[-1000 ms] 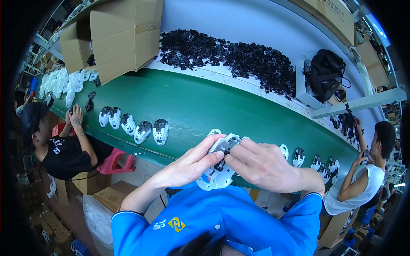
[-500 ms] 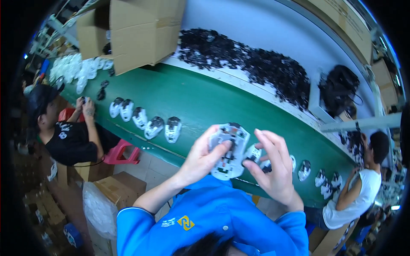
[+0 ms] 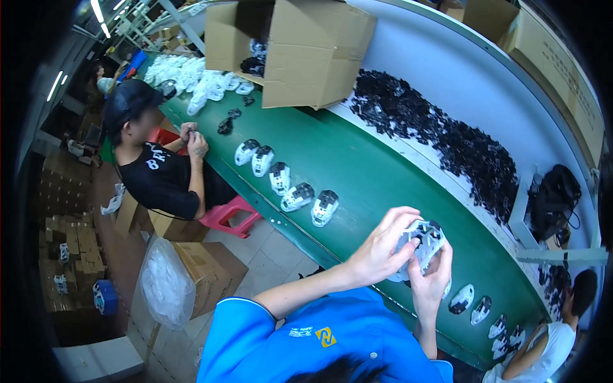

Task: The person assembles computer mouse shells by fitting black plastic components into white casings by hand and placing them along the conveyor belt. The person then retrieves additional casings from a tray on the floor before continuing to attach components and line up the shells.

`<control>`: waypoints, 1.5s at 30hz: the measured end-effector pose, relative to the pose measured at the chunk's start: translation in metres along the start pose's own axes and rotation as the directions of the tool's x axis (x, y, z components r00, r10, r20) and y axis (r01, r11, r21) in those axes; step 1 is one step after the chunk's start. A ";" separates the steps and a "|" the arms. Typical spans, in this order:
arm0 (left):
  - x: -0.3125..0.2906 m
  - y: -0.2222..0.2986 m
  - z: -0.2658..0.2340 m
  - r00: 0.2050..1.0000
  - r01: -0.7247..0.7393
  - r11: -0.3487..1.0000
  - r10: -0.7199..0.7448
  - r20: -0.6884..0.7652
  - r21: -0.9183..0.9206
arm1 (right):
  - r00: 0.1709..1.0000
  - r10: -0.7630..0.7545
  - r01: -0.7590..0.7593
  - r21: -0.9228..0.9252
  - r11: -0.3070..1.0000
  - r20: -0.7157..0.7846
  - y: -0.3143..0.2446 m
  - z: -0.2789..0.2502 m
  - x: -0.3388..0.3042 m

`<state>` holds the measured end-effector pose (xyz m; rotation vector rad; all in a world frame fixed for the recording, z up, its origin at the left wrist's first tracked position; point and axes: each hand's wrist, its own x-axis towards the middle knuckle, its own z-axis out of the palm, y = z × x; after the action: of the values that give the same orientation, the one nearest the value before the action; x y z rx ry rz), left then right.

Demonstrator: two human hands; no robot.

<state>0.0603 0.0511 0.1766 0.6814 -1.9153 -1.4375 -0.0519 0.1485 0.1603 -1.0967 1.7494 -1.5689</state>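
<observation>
Left grip (image 3: 391, 246) and right grip (image 3: 433, 274) are both clasping a grey-white shell (image 3: 431, 243) by its edges, nearly closed around it, and the shell is hovering over the green worktop (image 3: 383, 185).

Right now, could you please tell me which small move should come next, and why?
Perhaps a gentle press with the thumb of the left hand while the right hand steadies the grey-white shell: both hands hold it, and that thumb lies on its camera-facing side.

Grey-and-black housing (image 3: 430, 247), green work surface (image 3: 377, 188), blue shirt (image 3: 268, 345), yellow emblem (image 3: 326, 337), black parts (image 3: 437, 131)
</observation>
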 end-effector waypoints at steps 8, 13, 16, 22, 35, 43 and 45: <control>-0.010 0.003 -0.004 0.994 0.091 0.976 -0.078 -0.075 0.198 | 0.996 0.078 -0.081 0.093 0.992 0.034 0.005 0.005 0.006; -0.009 0.006 0.007 0.993 0.115 0.983 -0.118 0.011 0.143 | 0.997 0.082 -0.082 0.114 0.990 0.006 0.007 -0.004 0.005; -0.011 0.003 0.010 0.998 0.051 0.989 -0.055 0.025 0.135 | 0.993 0.122 -0.119 0.168 0.979 -0.007 0.012 -0.002 -0.001; -0.016 -0.009 0.017 0.953 0.298 0.955 -0.298 0.057 0.014 | 0.956 0.293 -0.287 0.223 0.932 0.008 0.028 0.000 -0.005; 0.008 -0.086 -0.048 0.718 0.684 0.077 -0.247 0.651 -0.725 | 0.928 -0.020 0.126 -0.261 0.957 0.373 0.048 0.017 0.087; -0.010 -0.135 -0.087 0.814 0.372 0.225 -0.546 0.200 -0.901 | 0.979 0.039 0.109 -0.679 0.726 0.199 0.208 0.038 0.259; -0.022 -0.149 -0.097 0.740 0.435 0.366 -0.665 0.096 -0.823 | 0.962 0.091 0.094 -0.624 0.776 0.259 0.253 0.060 0.292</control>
<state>0.1515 -0.0344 0.0480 1.0219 -0.5877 -2.2718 -0.2084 -0.1332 -0.0616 -1.5364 2.1249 -0.7505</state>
